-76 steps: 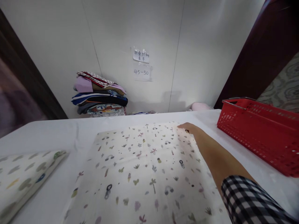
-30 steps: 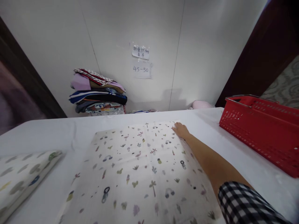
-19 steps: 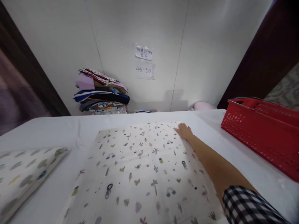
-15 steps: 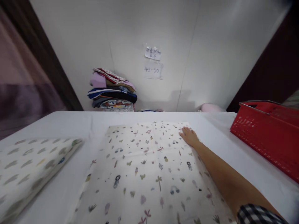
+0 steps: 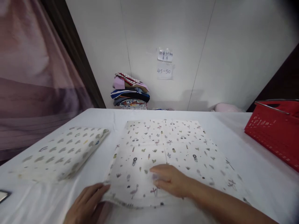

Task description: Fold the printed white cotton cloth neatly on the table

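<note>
A white cloth (image 5: 144, 149) printed with small palms, flamingos and rainbows lies spread flat on the table. My left hand (image 5: 87, 202) is at its near left corner, fingers closed on the edge, which lifts slightly there. Over the near middle of the cloth is my right hand (image 5: 171, 180), palm down with the thumb apart from the stretched fingers. It looks a little blurred, and I cannot tell whether it touches the fabric.
To the left lies a folded cloth (image 5: 63, 149) with grey cloud-like prints on the white table (image 5: 224, 124). A red basket (image 5: 275, 133) stands at the right edge. Behind the table is a stack of folded fabrics (image 5: 130, 91). Paper notes (image 5: 164, 63) hang on the wall.
My right hand has come back from the cloth's far right corner to its near middle. My left hand has entered at the near left corner. The view has shifted left.
</note>
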Motion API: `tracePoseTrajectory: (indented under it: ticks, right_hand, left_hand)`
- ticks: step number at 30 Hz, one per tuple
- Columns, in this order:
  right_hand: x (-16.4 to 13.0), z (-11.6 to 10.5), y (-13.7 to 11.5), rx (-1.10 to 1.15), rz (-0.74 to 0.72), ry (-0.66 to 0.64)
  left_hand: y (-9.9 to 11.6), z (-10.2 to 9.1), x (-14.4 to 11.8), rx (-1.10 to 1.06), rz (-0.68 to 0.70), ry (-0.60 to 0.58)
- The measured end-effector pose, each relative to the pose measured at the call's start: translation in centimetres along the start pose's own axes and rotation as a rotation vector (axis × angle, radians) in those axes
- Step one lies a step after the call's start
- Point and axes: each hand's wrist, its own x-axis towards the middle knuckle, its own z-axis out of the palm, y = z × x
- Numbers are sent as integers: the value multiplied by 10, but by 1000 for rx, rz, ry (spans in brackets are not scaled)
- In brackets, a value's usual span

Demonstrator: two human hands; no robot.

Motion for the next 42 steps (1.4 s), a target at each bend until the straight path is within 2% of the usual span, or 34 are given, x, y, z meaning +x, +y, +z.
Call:
tracePoseTrajectory:
  ticks: [3, 6, 9, 12, 14, 19, 21, 24, 26, 28, 30, 33, 35, 37, 39, 42]
  right_hand:
    - [9, 29, -38, 29, -54, -32]
    - [31, 51, -61, 9, -48, 6]
    - [52, 69, -65, 15, -64, 130]
    - [64, 82, -56, 164, -8, 258]
    - [68, 89, -48, 312, 50, 273]
    - [67, 98, -37, 498, 129, 291]
    - [67, 99, -37, 515, 110, 318]
    - [66, 97, -40, 529, 111, 337]
    - [66, 93, -41, 562, 119, 348]
    - [64, 83, -41, 628, 147, 364]
    - [56, 66, -39, 719, 181, 396]
    - [28, 30, -32, 873, 193, 476]
    - [-2, 5, -26, 947, 196, 556]
    - [-38, -17, -16, 973, 206, 658]
    - [-76, -31, -3, 972, 221, 786]
    - [-127, -41, 20, 973, 267, 937]
  left_hand:
    - [19, -15, 50, -16, 47, 27]
    - [37, -22, 84, -91, 79, 30]
    - [47, -25, 94, -192, 92, 36]
    - [45, -25, 87, -322, 6, 6]
    - [38, -20, 81, -422, -180, -18]
    - [5, 14, 81, -728, -1016, 22]
    - [-7, 28, 89, -953, -1233, -47]
    - [-17, 45, 111, -1212, -1396, -130]
    - [-19, 54, 129, -1233, -1467, -138]
    - [-17, 63, 153, -1203, -1485, -138]
    - [-11, 72, 183, -1193, -1441, -135]
    - [14, 87, 241, -1209, -1308, -119]
    - [48, 99, 282, -1238, -1177, -138]
    - [94, 112, 319, -1271, -1024, -202]
    - [147, 127, 343, -1303, -868, -297]
    - [220, 147, 348, -1319, -682, -449]
